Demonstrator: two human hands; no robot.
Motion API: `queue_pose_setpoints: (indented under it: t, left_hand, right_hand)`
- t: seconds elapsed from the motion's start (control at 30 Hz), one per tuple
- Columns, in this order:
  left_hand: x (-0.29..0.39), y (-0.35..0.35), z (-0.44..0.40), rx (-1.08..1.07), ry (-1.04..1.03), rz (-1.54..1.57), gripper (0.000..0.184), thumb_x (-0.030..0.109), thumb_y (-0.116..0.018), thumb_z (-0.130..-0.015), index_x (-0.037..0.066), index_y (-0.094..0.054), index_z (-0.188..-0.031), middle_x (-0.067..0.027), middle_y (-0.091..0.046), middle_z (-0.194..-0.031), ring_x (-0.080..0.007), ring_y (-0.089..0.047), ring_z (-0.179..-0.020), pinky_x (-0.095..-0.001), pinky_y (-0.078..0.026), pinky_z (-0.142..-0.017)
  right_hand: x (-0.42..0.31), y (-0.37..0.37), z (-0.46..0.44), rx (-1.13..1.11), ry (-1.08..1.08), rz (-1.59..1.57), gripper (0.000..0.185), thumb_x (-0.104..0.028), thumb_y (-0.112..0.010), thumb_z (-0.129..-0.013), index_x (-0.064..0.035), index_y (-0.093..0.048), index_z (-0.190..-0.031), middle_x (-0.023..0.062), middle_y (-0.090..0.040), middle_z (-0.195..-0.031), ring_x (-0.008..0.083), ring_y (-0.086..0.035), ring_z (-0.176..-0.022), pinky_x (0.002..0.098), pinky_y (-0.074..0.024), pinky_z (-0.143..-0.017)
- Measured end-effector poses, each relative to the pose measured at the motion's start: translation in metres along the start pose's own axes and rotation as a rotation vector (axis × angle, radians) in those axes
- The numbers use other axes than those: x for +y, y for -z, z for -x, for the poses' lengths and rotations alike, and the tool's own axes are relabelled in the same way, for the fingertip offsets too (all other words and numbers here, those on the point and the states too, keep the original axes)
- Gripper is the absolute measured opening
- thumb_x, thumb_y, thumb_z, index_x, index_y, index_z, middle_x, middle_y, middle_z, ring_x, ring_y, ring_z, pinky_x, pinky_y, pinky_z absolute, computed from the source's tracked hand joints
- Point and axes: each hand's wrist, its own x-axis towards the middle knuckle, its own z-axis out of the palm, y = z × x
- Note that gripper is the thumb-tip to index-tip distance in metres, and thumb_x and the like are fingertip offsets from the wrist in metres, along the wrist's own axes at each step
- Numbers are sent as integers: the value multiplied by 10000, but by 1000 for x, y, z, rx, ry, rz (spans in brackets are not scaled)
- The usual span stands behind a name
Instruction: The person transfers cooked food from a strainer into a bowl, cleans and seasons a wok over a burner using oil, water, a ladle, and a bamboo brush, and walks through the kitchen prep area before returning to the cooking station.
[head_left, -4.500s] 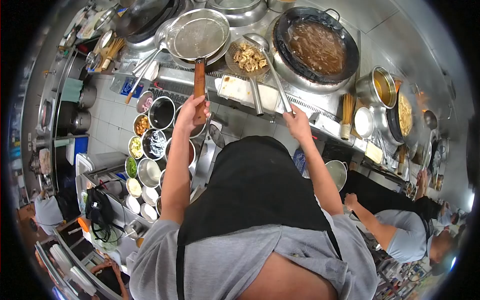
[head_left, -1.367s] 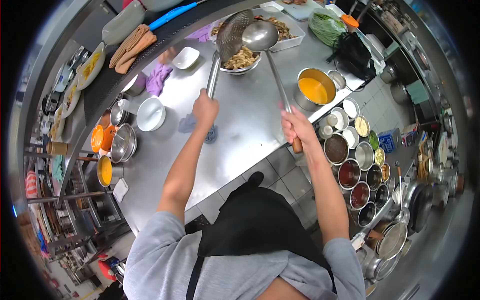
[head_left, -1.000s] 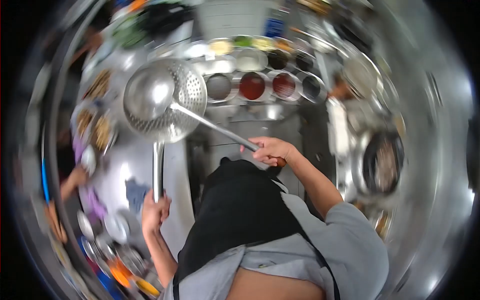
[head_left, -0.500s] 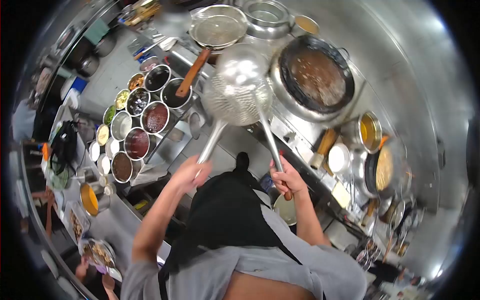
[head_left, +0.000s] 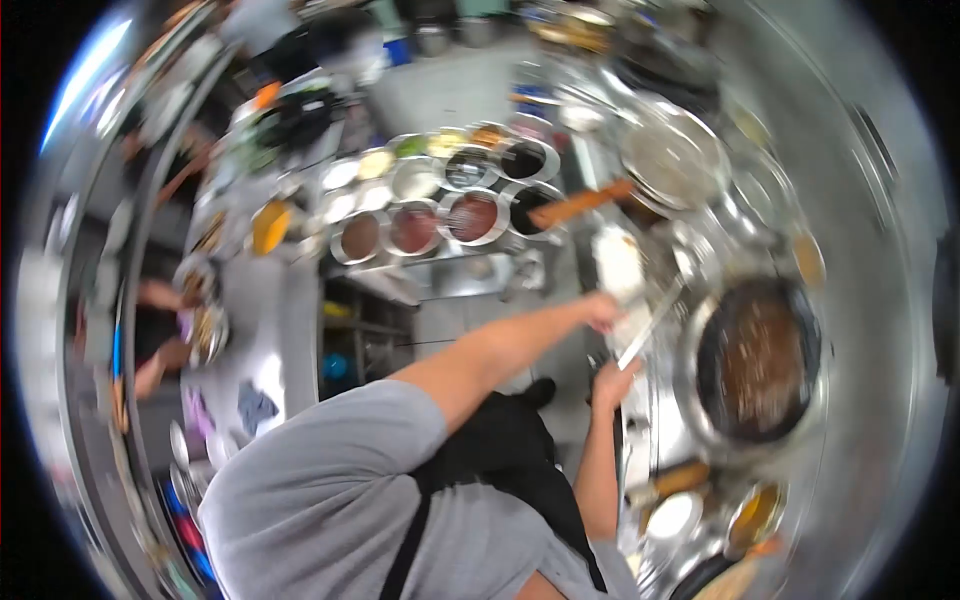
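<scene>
Motion blur smears the middle of the view. My left hand (head_left: pixel 602 312) reaches across to the right, its fingers closed around the handle end of a skimmer; the skimmer's bowl is hard to make out beside the stove. Just below it, my right hand (head_left: pixel 612 383) grips a ladle (head_left: pixel 652 325), whose pale handle slants up and right toward the stove edge. To the right of both hands, a dark wok (head_left: pixel 758 360) holds bubbling brown liquid. A round strainer (head_left: pixel 675 155) with a wooden handle (head_left: pixel 580 204) rests beyond my hands.
Several metal pots of sauces and ingredients (head_left: pixel 413 227) stand in rows ahead to the left. A steel counter (head_left: pixel 262 330) runs along the left, where another person's hands (head_left: pixel 170 355) are over bowls. A pot of yellow liquid (head_left: pixel 755 515) and a white bowl (head_left: pixel 675 516) sit lower right.
My view and body have turned, so the wok and sauce pots appear shifted. Both hands, earlier apart with the skimmer and ladle in front of me, are now close together at the stove edge.
</scene>
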Motion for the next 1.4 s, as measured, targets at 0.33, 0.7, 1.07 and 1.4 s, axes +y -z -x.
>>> queue_pose_setpoints:
  t: [0.33, 0.7, 1.07, 1.4]
  left_hand:
    - [-109, 100, 344, 360, -327, -100, 372, 281, -614, -868, 50, -555, -1153, -79, -647, -812, -142, -630, -666, -316, -495, -631]
    - [-186, 216, 920, 2499, 320, -1067, 365, 205, -642, -782, 25, -588, -1095, -188, -597, -1047, -375, -554, -996, -470, -413, -874]
    - [-227, 193, 999, 2411, 953, -801, 665, 614, -702, -696, 31, -617, -1004, -217, -607, -1102, -352, -579, -1019, -460, -415, -875]
    - [-123, 169, 656, 1329, -785, 630, 570, 309, -758, -805, 39, -444, -1198, -56, -558, -1117, -196, -559, -1043, -346, -442, -944]
  right_hand:
    - [20, -27, 21, 118, 564, -66, 422, -99, -571, -851, 78, -446, -1213, 246, -490, -1136, 398, -491, -1047, 459, -388, -944]
    - [-143, -161, 150, -998, 1199, 115, 161, -88, -559, -831, 25, -547, -945, 151, -562, -804, 287, -543, -744, 366, -458, -728]
    - [-307, -156, 328, -1433, 1211, 120, 219, -90, -603, -881, -9, -585, -1084, 17, -592, -847, 75, -543, -708, 234, -447, -632]
    - [-342, -115, 388, -1503, 1121, -521, 386, -164, -718, -829, -22, -526, -1133, 69, -554, -1040, 139, -530, -978, 295, -451, -822]
